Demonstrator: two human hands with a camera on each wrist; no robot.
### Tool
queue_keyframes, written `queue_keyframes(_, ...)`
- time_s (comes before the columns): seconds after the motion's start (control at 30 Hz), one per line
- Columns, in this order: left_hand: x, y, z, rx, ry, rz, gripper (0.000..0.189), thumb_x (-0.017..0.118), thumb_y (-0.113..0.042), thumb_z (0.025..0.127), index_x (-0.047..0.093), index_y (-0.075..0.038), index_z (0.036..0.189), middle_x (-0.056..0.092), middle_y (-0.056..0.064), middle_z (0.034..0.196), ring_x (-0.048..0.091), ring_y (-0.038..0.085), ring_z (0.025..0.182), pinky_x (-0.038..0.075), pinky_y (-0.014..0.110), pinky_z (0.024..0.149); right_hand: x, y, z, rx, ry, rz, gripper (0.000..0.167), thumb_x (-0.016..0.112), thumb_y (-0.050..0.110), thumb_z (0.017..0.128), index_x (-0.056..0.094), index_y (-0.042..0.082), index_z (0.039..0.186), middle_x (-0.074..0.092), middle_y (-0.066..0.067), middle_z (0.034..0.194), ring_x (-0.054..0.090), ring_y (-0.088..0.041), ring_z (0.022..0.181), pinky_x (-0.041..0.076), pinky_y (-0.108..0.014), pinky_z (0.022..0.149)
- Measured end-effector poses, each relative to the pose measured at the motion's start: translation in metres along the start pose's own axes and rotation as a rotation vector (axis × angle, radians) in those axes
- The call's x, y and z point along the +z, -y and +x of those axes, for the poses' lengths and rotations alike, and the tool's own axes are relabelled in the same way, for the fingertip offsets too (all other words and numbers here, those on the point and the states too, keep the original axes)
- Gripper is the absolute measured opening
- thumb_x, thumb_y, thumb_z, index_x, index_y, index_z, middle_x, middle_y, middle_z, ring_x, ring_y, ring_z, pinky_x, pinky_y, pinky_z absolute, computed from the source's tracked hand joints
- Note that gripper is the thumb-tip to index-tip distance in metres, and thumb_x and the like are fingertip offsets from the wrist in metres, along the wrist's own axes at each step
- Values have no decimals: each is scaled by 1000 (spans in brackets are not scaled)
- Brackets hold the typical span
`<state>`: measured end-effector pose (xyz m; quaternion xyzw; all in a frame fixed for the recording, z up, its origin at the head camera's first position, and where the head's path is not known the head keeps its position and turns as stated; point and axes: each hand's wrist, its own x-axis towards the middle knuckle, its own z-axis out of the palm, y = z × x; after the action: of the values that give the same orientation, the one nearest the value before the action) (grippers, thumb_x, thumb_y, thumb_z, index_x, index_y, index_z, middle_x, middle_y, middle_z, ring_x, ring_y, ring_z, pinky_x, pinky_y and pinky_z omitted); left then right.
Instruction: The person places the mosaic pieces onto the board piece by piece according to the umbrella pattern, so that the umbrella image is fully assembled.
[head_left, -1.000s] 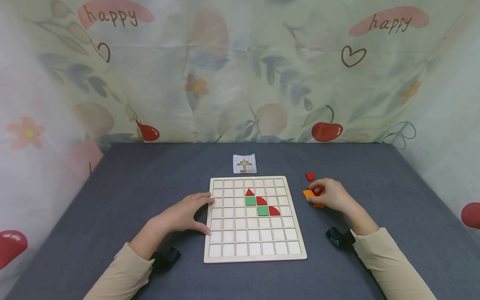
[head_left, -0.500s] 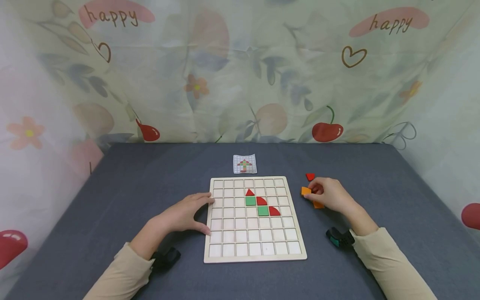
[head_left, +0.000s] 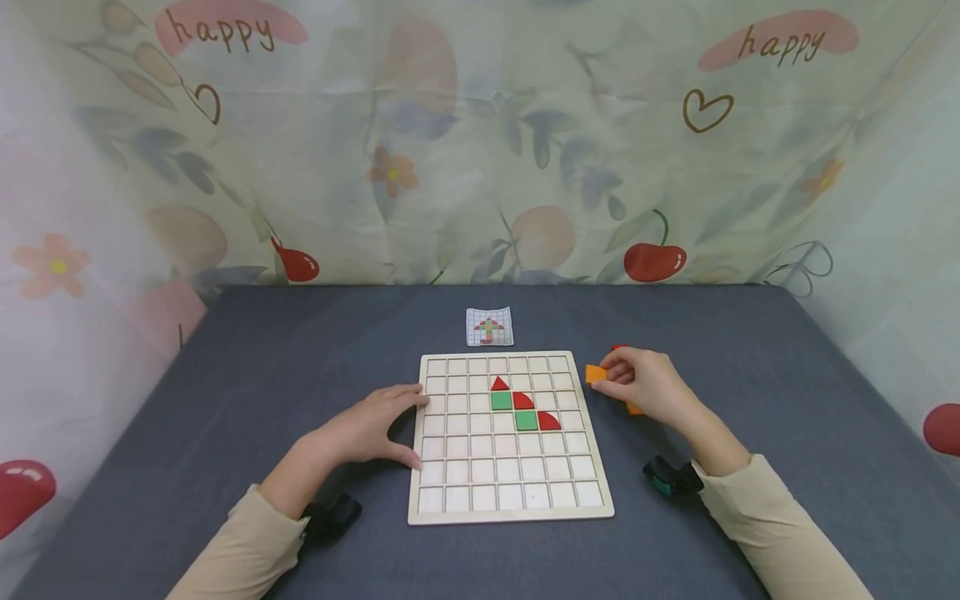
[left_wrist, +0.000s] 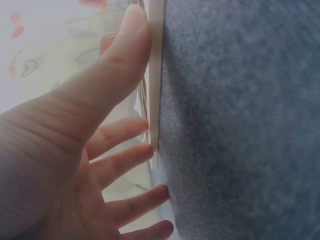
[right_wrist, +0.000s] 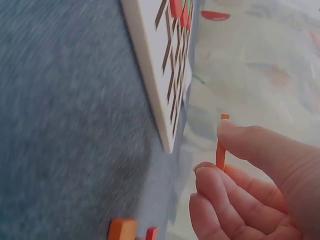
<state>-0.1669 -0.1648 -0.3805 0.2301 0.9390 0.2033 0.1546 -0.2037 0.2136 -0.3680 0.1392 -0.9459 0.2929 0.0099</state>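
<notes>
My right hand [head_left: 647, 385] pinches an orange square tile [head_left: 596, 374] between thumb and fingers, just right of the board's upper right edge. In the right wrist view the orange tile [right_wrist: 221, 150] shows edge-on. My left hand [head_left: 369, 425] rests against the left edge of the wooden grid board [head_left: 510, 508], thumb and fingers spread; the left wrist view shows its thumb at the board's rim [left_wrist: 156, 75]. On the board sit a red triangle [head_left: 499, 384], a green square [head_left: 501, 401], a red quarter-circle [head_left: 522, 402], another green square [head_left: 527, 421] and another red quarter-circle [head_left: 549, 421].
Behind the board lies a small pattern card [head_left: 489, 327] with a coloured tile figure. Partly hidden by my right hand are another orange tile [head_left: 634, 409] and a red piece [head_left: 619, 347]. A patterned curtain [head_left: 480, 150] hangs behind the dark grey table [head_left: 315, 325].
My right hand has picked up the orange tile from the loose pieces and carried it left and away from me, towards the board. The left hand and the board stay put.
</notes>
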Motion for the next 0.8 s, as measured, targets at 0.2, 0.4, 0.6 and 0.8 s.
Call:
queue_keyframes(0.2,-1,-1,0,-7,3,-1,88,79,-45,68,44,-6,138,35,16,149,31,36,137,30,52,110,4,10,0,-48,-11,31,28,75,18,78,67,0,97,68,-9,84,62,-14,72,50,-20,65)
queue_keyframes(0.4,-1,-2,-1,-7,4,-4,87,79,-44,68,44,-6,138,34,16,149,31,36,138,30,52,110,9,22,0,-96,7,33,27,75,18,78,67,0,98,68,-7,83,62,-12,71,51,-20,65)
queue_keyframes(0.6,-1,-1,0,0,2,-1,88,79,-45,68,44,-6,138,35,16,149,31,37,137,30,52,109,16,31,0,-118,35,49,27,75,16,78,67,1,99,69,-7,84,62,-11,72,52,-20,66)
queue_keyframes(0.8,-1,0,0,0,4,-4,88,79,-45,68,43,-6,138,34,16,149,31,36,138,29,52,110,21,40,0,-141,75,79,25,74,13,79,67,0,100,69,-7,84,62,-11,72,52,-20,67)
